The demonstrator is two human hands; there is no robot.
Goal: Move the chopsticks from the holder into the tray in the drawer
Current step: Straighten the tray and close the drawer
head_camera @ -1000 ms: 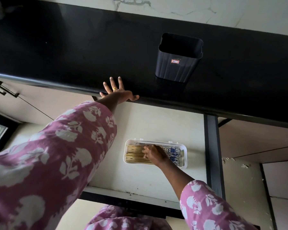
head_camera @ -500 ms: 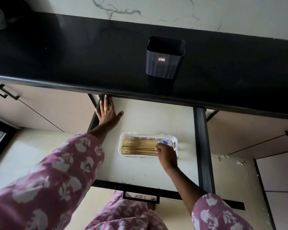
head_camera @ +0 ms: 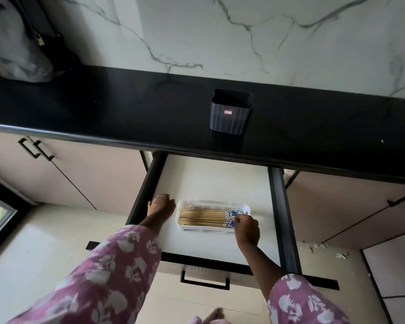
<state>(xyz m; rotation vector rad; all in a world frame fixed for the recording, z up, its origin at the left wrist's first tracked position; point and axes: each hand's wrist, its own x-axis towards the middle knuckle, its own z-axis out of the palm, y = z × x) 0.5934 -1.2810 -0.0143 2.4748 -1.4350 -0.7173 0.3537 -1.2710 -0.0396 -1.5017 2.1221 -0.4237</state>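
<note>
A white tray (head_camera: 247,208) lies in the open drawer (head_camera: 220,178). Several wooden chopsticks (head_camera: 201,217) with blue patterned ends lie side by side in it, pointing left to right. My right hand (head_camera: 247,231) is at the tray's right front corner, fingers curled, fingertips touching the patterned ends. My left hand (head_camera: 161,205) rests on the drawer floor just left of the tray, fingers curled down, holding nothing. The dark ribbed holder (head_camera: 230,113) stands upright on the black counter above the drawer; no chopsticks show above its rim.
The black counter (head_camera: 126,108) runs across the view below a marble wall. A grey bag (head_camera: 17,50) lies at its far left. Shut cabinet doors (head_camera: 63,169) flank the drawer. The drawer front carries a black handle (head_camera: 205,280).
My left hand came off the counter edge and down onto the drawer floor beside the tray. My right hand slid from over the chopsticks to the tray's right end. The view pulled back.
</note>
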